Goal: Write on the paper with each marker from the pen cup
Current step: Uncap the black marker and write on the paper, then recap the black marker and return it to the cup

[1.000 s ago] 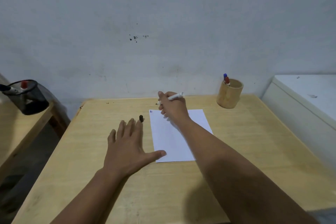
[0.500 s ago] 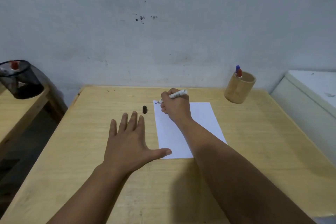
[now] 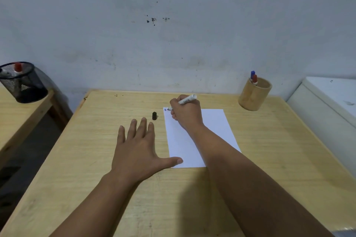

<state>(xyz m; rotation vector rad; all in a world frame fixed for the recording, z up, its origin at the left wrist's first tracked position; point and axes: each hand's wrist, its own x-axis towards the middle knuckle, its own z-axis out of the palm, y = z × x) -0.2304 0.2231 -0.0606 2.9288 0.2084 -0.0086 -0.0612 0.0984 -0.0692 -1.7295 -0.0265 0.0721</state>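
Observation:
A white sheet of paper (image 3: 215, 131) lies on the wooden table (image 3: 96, 140). My right hand (image 3: 185, 114) grips a white marker (image 3: 186, 99), its tip touching the paper's top left corner beside small blue and red marks. The black cap (image 3: 154, 115) stands on the table just left of the paper. My left hand (image 3: 137, 150) lies flat and open on the table, thumb on the paper's lower left edge. A bamboo pen cup (image 3: 254, 94) at the back right holds a blue marker (image 3: 252, 74) and a red marker (image 3: 254, 79).
A black mesh pen holder (image 3: 23, 82) with markers stands on a second wooden table (image 3: 17, 121) to the left. A white cabinet (image 3: 327, 106) abuts the table's right side. The grey wall rises directly behind the table.
The camera view has shifted, and my right hand has brought the marker tip down onto the paper's top left corner. My left hand stays flat in place.

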